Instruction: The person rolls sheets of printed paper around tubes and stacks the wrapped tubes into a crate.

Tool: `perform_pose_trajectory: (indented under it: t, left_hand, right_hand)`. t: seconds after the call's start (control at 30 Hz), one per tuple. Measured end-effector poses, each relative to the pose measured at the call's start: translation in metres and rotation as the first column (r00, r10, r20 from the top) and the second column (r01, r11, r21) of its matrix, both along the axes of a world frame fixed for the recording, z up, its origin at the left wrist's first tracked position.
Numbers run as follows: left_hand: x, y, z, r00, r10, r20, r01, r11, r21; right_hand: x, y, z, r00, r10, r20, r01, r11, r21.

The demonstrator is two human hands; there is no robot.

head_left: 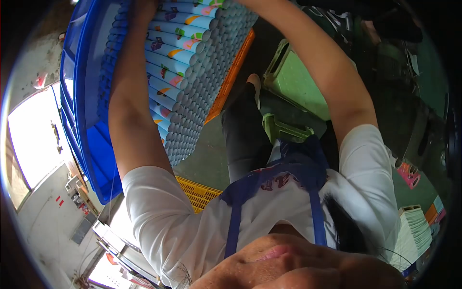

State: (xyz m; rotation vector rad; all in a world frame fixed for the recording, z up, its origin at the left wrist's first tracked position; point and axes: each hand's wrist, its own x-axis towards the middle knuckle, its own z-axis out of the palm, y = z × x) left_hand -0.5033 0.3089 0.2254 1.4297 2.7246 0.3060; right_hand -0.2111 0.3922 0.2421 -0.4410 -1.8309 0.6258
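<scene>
A large stack of pale blue paper tubes (168, 53) with colourful printed pictures fills the upper left, their round open ends facing right. My left arm reaches up across the tubes. Only the dim, blurred base of my left hand (143, 10) shows at the top edge, beside the upper tubes; its fingers are hidden. My right arm bends up past the right side of the stack and leaves the frame at the top, so my right hand is out of sight. Left of the tubes stands a blue plastic crate (96, 154).
An orange crate (231, 79) edges the stack's right side. A yellow crate (195, 192) lies lower down. Green plastic stools (301, 84) stand on the floor near my legs. Stacked pale sheets (414, 233) and pink rolls (409, 174) are at the far right.
</scene>
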Motion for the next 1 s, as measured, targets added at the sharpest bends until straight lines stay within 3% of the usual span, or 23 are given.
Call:
perform_pose_trajectory:
  t: [0.03,0.1,0.13,0.2,0.27,0.33,0.43,0.53,0.7,0.83,0.9,0.97,1.0]
  left_hand:
    - [-0.013,0.004,-0.010,1.000,-0.014,0.003,0.014,1.000,-0.003]
    - [-0.085,0.014,-0.051,0.951,-0.189,-0.245,0.188,0.982,-0.029]
    - [-0.101,0.018,-0.059,0.891,-0.272,-0.362,0.269,0.961,-0.060]
    - [-0.092,0.026,-0.048,0.925,-0.226,-0.306,0.210,0.974,-0.085]
    - [-0.082,0.028,-0.041,0.978,-0.096,-0.185,0.067,0.985,-0.158]
    - [-0.092,0.032,-0.052,0.974,-0.090,-0.208,0.059,0.987,-0.150]
    - [-0.085,0.043,-0.058,0.965,-0.072,-0.253,0.043,0.992,-0.122]
    - [-0.062,0.038,-0.039,0.970,0.172,-0.169,-0.184,0.981,-0.057]
    - [-0.061,0.039,-0.029,0.970,0.163,-0.181,-0.139,0.980,0.141]
    - [0.020,0.021,0.015,0.991,0.075,-0.113,-0.035,0.948,0.316]
    - [0.119,-0.017,0.037,0.971,-0.183,-0.153,0.238,0.707,0.666]
    - [0.214,-0.066,0.038,0.900,-0.367,-0.237,0.431,0.661,0.614]
    - [0.275,-0.097,0.028,0.918,-0.398,0.005,0.310,0.724,0.616]
  right_hand:
    - [0.036,-0.006,0.006,0.995,-0.025,-0.101,0.013,0.993,-0.115]
    - [0.110,-0.004,-0.031,0.993,-0.113,0.028,0.116,0.965,-0.235]
    - [0.143,-0.008,-0.067,0.976,-0.129,0.175,0.176,0.940,-0.293]
    - [0.184,-0.041,-0.071,0.961,-0.206,0.182,0.218,0.975,-0.045]
    - [0.229,-0.073,-0.096,0.938,-0.187,0.291,0.216,0.974,-0.070]
    - [0.262,-0.104,-0.108,0.914,-0.126,0.385,0.235,0.939,-0.250]
    - [0.294,-0.134,-0.117,0.900,-0.045,0.434,0.228,0.896,-0.381]
    - [0.314,-0.146,-0.118,0.893,-0.040,0.449,0.247,0.876,-0.414]
    - [0.340,-0.154,-0.106,0.877,-0.040,0.479,0.263,0.874,-0.409]
    - [0.357,-0.165,-0.100,0.887,-0.048,0.459,0.263,0.870,-0.416]
    - [0.367,-0.176,-0.097,0.881,-0.036,0.471,0.265,0.863,-0.430]
    - [0.376,-0.184,-0.093,0.872,-0.013,0.490,0.263,0.855,-0.446]
    - [0.381,-0.190,-0.093,0.873,-0.015,0.487,0.262,0.857,-0.443]
